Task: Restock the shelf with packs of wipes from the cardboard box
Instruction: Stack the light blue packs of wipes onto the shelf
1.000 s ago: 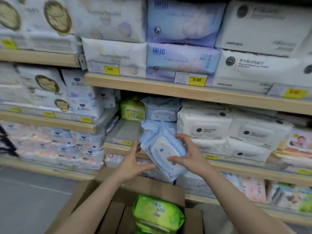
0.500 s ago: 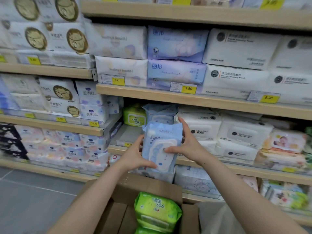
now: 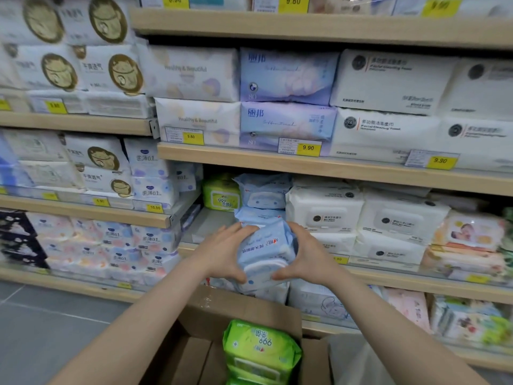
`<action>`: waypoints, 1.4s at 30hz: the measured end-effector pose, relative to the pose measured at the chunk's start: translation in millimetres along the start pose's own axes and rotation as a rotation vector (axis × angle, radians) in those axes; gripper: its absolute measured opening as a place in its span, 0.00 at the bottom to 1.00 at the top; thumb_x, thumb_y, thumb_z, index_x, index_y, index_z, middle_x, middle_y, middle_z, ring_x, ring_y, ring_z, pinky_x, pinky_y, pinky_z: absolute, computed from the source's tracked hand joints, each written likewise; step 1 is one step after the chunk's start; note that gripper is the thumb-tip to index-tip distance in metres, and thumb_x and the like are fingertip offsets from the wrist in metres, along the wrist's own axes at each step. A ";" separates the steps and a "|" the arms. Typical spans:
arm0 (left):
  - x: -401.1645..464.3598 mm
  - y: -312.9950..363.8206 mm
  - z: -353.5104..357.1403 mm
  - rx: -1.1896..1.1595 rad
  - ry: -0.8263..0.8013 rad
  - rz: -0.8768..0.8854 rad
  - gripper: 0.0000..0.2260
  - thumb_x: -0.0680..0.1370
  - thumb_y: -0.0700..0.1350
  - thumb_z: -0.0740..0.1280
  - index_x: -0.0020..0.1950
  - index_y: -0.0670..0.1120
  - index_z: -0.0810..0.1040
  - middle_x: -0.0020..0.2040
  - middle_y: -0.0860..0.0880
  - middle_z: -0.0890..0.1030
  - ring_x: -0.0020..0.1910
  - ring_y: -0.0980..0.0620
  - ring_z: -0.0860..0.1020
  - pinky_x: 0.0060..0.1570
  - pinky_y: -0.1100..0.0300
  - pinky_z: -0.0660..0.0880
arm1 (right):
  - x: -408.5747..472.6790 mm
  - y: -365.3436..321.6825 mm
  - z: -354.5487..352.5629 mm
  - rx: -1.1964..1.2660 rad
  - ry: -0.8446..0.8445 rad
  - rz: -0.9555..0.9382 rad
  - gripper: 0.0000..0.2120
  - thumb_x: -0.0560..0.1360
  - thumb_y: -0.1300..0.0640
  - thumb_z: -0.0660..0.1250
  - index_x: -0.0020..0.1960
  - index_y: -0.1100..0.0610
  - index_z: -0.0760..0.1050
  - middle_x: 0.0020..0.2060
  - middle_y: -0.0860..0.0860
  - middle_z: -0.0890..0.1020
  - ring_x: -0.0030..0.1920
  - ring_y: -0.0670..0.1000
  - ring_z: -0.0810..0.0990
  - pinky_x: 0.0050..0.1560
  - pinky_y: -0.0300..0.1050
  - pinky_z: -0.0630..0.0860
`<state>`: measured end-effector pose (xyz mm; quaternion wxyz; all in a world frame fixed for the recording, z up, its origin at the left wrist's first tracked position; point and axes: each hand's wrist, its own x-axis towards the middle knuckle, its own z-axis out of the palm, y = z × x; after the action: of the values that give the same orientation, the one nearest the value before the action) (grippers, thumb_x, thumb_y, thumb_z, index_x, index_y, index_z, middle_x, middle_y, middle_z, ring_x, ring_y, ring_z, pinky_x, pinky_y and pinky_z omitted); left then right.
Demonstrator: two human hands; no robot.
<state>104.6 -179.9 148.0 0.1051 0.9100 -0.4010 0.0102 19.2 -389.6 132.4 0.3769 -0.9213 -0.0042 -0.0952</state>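
Both hands hold a light blue pack of wipes (image 3: 265, 252) in front of the middle shelf (image 3: 319, 169). My left hand (image 3: 224, 252) grips its left side and my right hand (image 3: 308, 254) its right side. The pack is tilted, its white lid facing down toward me. Behind it on the shelf stand two stacked blue packs (image 3: 262, 195) of the same kind, beside a green pack (image 3: 220, 194). Below my arms the open cardboard box (image 3: 241, 309) holds green packs of wipes (image 3: 259, 348).
White wipe packs (image 3: 324, 209) fill the shelf to the right of the blue stack. A bare strip of shelf (image 3: 205, 226) lies left of my hands. Tissue packs crowd the upper shelf (image 3: 286, 76). Grey floor (image 3: 55, 323) is at the left.
The blue pack has turned from nearly upright to tilted with its lid down, and both hands have moved it up and in toward the shelf. The view has shifted upward.
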 end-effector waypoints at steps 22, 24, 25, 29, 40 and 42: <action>123.6 -52.5 -23.5 0.189 0.160 -0.138 0.43 0.61 0.60 0.73 0.73 0.56 0.57 0.62 0.50 0.70 0.60 0.47 0.65 0.52 0.50 0.65 | 81.8 73.5 -36.7 -0.704 0.337 -0.080 0.28 0.75 0.39 0.49 0.71 0.49 0.65 0.69 0.52 0.70 0.70 0.57 0.66 0.71 0.58 0.51; 148.6 -45.8 -26.0 0.222 0.130 -0.137 0.44 0.61 0.60 0.73 0.73 0.56 0.57 0.64 0.48 0.72 0.62 0.45 0.67 0.54 0.49 0.64 | 83.3 80.2 -36.1 -0.728 0.382 -0.098 0.26 0.75 0.41 0.52 0.69 0.50 0.67 0.66 0.52 0.74 0.67 0.57 0.70 0.69 0.57 0.53; 160.0 -42.4 -25.7 0.217 0.115 -0.139 0.44 0.61 0.59 0.74 0.73 0.56 0.57 0.64 0.48 0.73 0.62 0.44 0.69 0.55 0.48 0.64 | 83.8 82.0 -35.7 -0.734 0.401 -0.117 0.25 0.75 0.41 0.53 0.68 0.50 0.67 0.65 0.52 0.74 0.66 0.57 0.71 0.68 0.56 0.54; 189.2 -41.0 -12.1 0.076 0.061 -0.110 0.47 0.59 0.58 0.77 0.72 0.57 0.55 0.65 0.47 0.73 0.62 0.43 0.71 0.58 0.46 0.70 | 84.7 85.3 -33.6 -0.738 0.469 -0.160 0.24 0.75 0.42 0.55 0.68 0.50 0.68 0.65 0.51 0.74 0.66 0.56 0.70 0.69 0.56 0.54; 185.2 -45.0 11.9 0.166 0.131 -0.064 0.44 0.64 0.62 0.72 0.74 0.64 0.51 0.71 0.49 0.60 0.69 0.46 0.57 0.63 0.43 0.58 | 86.3 82.5 -26.2 -0.775 0.493 -0.123 0.26 0.72 0.43 0.58 0.67 0.52 0.69 0.65 0.53 0.74 0.66 0.58 0.70 0.70 0.59 0.55; 180.0 -41.4 11.4 0.224 0.158 -0.059 0.43 0.66 0.63 0.70 0.74 0.64 0.49 0.70 0.47 0.59 0.69 0.45 0.57 0.64 0.42 0.56 | 86.0 81.5 -26.8 -0.777 0.488 -0.111 0.26 0.72 0.43 0.58 0.67 0.52 0.69 0.65 0.53 0.74 0.65 0.57 0.70 0.70 0.59 0.55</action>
<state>256.3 -286.0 147.8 0.0344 0.9238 -0.3607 0.1234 105.6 -472.1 109.9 -0.0121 -0.9434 0.0712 -0.3238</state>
